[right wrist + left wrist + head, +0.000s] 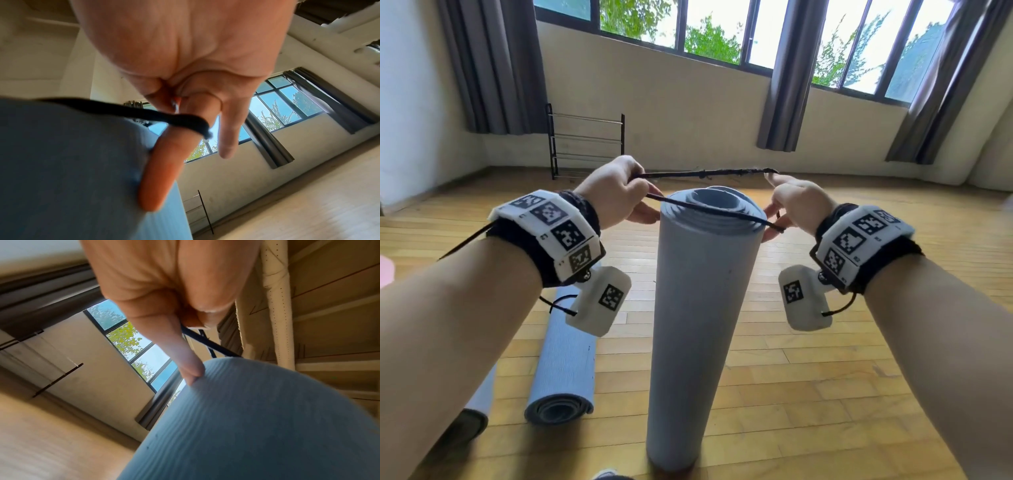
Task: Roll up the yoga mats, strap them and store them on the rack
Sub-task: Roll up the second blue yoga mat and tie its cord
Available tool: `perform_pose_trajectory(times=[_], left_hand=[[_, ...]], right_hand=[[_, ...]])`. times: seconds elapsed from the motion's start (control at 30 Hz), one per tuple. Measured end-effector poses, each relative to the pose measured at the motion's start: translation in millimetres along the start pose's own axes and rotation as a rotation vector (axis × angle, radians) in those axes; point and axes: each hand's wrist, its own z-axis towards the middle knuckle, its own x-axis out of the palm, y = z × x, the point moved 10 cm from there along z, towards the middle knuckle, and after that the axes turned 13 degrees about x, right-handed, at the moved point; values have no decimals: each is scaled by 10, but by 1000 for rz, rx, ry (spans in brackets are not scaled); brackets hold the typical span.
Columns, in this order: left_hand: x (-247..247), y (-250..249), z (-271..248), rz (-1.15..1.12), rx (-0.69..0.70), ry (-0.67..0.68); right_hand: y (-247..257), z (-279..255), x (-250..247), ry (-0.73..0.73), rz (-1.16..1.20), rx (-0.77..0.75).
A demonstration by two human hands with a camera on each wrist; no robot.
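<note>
The rolled grey mat (705,274) is stood upright on the floor (825,377); a black strap (705,174) is pinched and stretched above its top by left hand (616,192) and right hand (799,202), each grip closed on it.

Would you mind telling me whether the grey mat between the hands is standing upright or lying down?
Upright: the rolled mat stands on end on the floor, its spiral top facing up.

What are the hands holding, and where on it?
Both hold the black strap, stretched into a loop over the standing mat's top: left hand at its left end, right hand at its right.
</note>
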Motion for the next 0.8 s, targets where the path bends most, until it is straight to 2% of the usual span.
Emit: perform_pose_trajectory(times=[0.17,0.33,0.4,0.53,0.63,0.7,0.8], left_hand=[[44,105,6,-149,-70,-43],[53,178,79,-195,-109,-75],[73,212,114,-150,-83,-29],[82,363,126,-152,-94,-43],[78,419,135,-132,-69,-63],[120,386,123,-131,-40,-59],[300,405,44,-333,-79,-61]], right_hand=[[5,229,-8,-33,-117,108],[-148,321,196,71,-221,229],[-217,355,262,111,-128,238],[-301,395,368,190,190,143],[-341,319,320,171,173,-27],[-381,227,233,134,142,-87],[-454,119,128,102,162,-111]])
